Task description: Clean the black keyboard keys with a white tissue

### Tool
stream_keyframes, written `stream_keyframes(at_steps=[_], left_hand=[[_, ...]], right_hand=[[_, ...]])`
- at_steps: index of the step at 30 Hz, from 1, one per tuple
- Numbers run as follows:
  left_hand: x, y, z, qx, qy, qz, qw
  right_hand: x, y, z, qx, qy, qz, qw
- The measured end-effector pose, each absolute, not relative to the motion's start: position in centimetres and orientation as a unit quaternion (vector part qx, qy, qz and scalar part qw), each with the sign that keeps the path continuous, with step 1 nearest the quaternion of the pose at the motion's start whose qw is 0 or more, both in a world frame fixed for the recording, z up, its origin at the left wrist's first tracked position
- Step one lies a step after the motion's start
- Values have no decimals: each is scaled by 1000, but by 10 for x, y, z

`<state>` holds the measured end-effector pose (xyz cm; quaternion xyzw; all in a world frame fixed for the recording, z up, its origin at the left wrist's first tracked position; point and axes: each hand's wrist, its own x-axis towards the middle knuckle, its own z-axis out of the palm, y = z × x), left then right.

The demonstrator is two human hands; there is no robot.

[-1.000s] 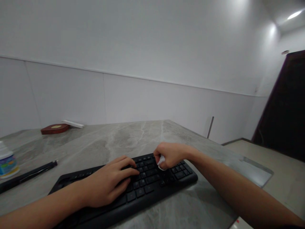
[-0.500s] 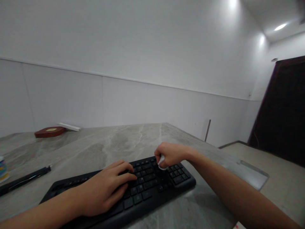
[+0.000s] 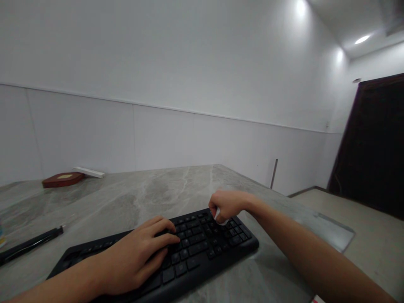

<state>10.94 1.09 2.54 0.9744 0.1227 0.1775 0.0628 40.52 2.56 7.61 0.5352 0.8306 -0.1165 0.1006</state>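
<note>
A black keyboard (image 3: 197, 263) lies at a slant on the grey marbled table. My left hand (image 3: 143, 252) rests on its left and middle keys, fingers apart and holding nothing. Over the upper right part of the keyboard, near the number pad, my right hand (image 3: 224, 205) is closed around a small crumpled white tissue (image 3: 221, 218). Only a bit of the tissue shows below the curled fingers, close to the keys. The left end of the keyboard is partly hidden behind my left forearm.
On the left lies a black pen-like tube (image 3: 31, 245). A reddish-brown box (image 3: 63, 180) and a flat white bar (image 3: 89, 172) sit by the wall. A colourful container (image 3: 1, 237) is cut off at the left edge. The table's right edge drops to the floor.
My right hand with the tissue has shifted slightly to the right over the keys. My left hand has stayed on the keyboard. The whole view has turned a little.
</note>
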Motion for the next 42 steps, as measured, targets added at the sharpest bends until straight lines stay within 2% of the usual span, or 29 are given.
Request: stream_keyframes(at_steps=[14,35,42], left_hand=[[108,13,23,974,119,179,67],[109,15,22,976,110,177,64],[108,15,21,974,108,187,71]], right_hand=[[400,24,75,518,846,-61,110],[398,23,75,530,834,-56,142],[400,26,73,520,842,-72,124]])
